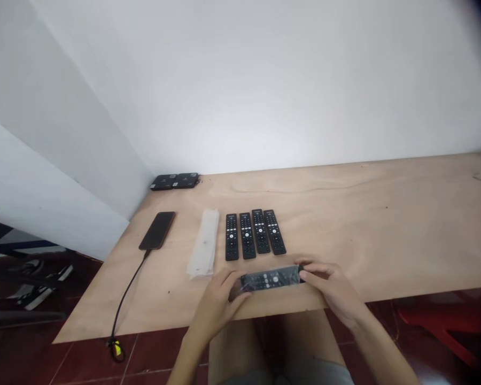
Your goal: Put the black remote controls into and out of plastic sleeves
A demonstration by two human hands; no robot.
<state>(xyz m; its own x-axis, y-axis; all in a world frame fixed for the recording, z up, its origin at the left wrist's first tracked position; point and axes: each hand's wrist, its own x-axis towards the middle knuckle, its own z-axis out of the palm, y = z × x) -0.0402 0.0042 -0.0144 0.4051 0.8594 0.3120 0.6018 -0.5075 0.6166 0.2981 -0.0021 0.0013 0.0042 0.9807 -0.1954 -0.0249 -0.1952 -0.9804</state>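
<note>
Both my hands hold a black remote control [270, 278] lengthwise near the table's front edge. It lies sideways and has a glossy clear plastic film over it. My left hand [216, 302] grips its left end, and my right hand [328, 286] holds its right end. Just beyond them, several black remote controls [255, 234] lie side by side on the plywood table [344, 214], pointing away from me. A translucent plastic sleeve [203, 243] lies flat to the left of that row, near my left hand.
A dark smartphone [157, 230] lies on the table's left side, with a black charging cable [130, 291] running over the front edge. Two black flat boxes [175, 181] sit in the far corner against the white wall [264, 80]. A red plastic chair [444, 326] stands on the red tile floor at right.
</note>
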